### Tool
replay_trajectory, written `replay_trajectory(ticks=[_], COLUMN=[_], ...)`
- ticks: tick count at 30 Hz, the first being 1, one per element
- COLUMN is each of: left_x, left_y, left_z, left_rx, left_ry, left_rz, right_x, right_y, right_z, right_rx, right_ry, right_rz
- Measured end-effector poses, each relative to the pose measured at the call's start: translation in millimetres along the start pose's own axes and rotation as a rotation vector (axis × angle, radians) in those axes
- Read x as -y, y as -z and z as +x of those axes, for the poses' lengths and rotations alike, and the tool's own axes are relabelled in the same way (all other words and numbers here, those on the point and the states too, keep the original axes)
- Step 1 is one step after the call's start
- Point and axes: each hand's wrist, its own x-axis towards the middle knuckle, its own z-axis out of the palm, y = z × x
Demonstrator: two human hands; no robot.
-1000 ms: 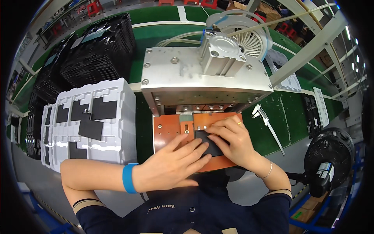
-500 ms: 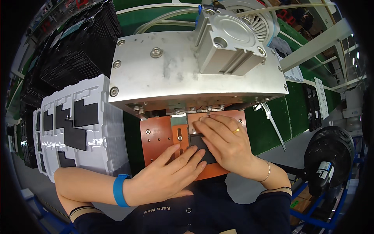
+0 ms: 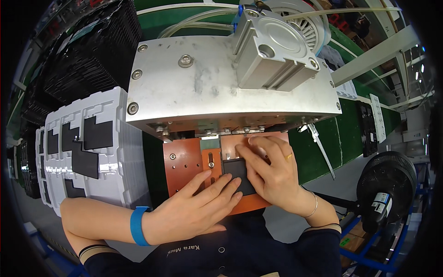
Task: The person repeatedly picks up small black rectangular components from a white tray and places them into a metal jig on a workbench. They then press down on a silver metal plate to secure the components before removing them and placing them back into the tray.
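A flat black rectangular piece (image 3: 241,174) lies in the orange fixture plate (image 3: 182,159), under the front of a metal press (image 3: 184,92). My left hand (image 3: 196,207) is open, fingers spread, with its fingertips resting on the left part of the black piece. My right hand (image 3: 274,171) is on the piece's right side. Its fingers are bent and apart, their tips touching the fixture near the far edge of the piece, and I see nothing held in them. The fingers cover the piece's right edge. A slotted orange block (image 3: 211,159) sits left of the piece.
To the left stand a stack of white trays (image 3: 108,171) with black L-shaped pieces on top and a stack of black trays (image 3: 92,60). A silver cylinder (image 3: 277,51) tops the press. Right of it lie calipers (image 3: 323,152) on the green table; a black fan (image 3: 387,184) is farther right.
The fingers of my right hand have drawn back a little and bent more, where they lay flatter before. My left hand stays in place on the black piece.
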Motion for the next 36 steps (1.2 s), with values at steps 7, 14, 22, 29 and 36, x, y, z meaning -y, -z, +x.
replay_trajectory(ticks=[7,14,22,29,36], left_x=[0.6,1.7,4.8,24.1,29.0], left_y=[-1.0,-1.5,-1.4,2.2,-0.5], left_z=[0.4,1.3,1.7,7.4,8.5], left_rx=[-0.013,-0.016,-0.015,-0.047,-0.023], left_ry=[0.001,-0.003,0.018,0.099,0.13], left_rz=[0.009,0.0,-0.105,-0.141,-0.129], right_x=[-1.6,-2.0,-9.8,-29.0,-33.4], right_y=[1.4,2.1,31.2,18.3,14.0], right_z=[-1.6,1.9,-36.0,-10.7,-1.5], right_rx=[0.031,0.048,0.218,0.134,0.124], right_ry=[0.135,0.059,-0.037,-0.013,0.008], right_rz=[0.079,0.133,0.326,0.359,0.379])
